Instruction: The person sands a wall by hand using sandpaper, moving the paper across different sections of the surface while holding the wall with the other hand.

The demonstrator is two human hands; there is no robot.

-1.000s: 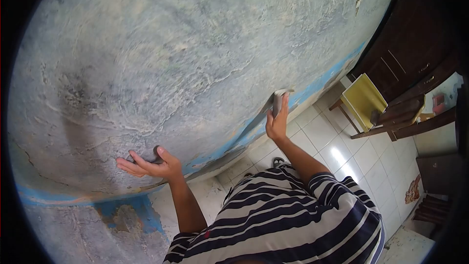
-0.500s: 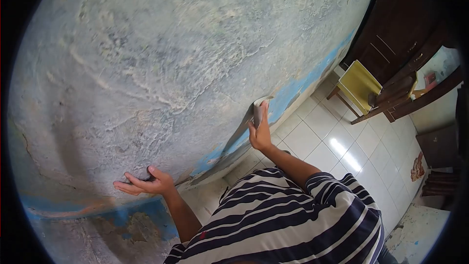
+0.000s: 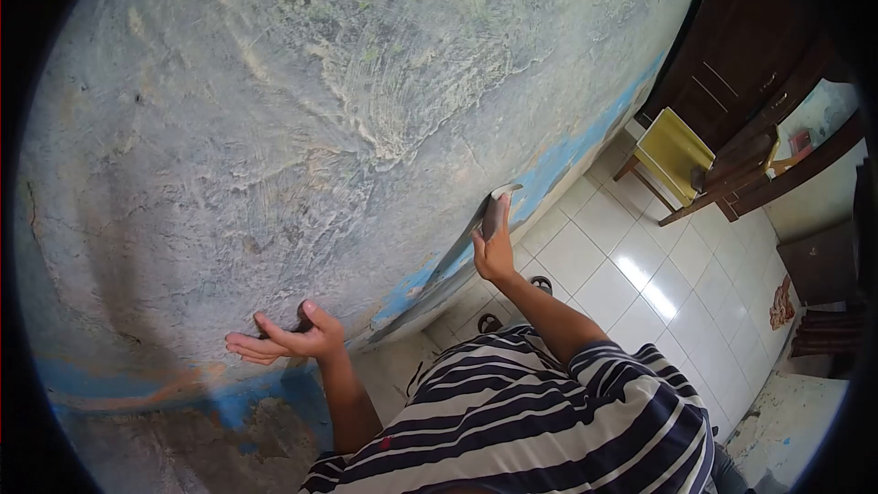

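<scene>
A rough, weathered grey-white wall (image 3: 347,110) with a blue band low down fills most of the view. My right hand (image 3: 494,252) presses a folded grey piece of sandpaper (image 3: 495,209) flat against the wall just above the blue band. My left hand (image 3: 285,338) rests against the wall lower to the left, palm up with fingers spread, and a small dark object shows behind the fingers; I cannot tell what it is. My striped shirt fills the bottom of the view.
White floor tiles (image 3: 640,284) run along the wall's foot. A yellow chair (image 3: 672,154) stands by dark wooden cabinets (image 3: 750,55) at the upper right. Sandals (image 3: 540,285) lie on the floor near the wall. Flaked blue paint shows at the lower left.
My right hand with the sandpaper slid down and left along the wall, then back up slightly. My left hand stays braced on the wall. The view has shifted a little.
</scene>
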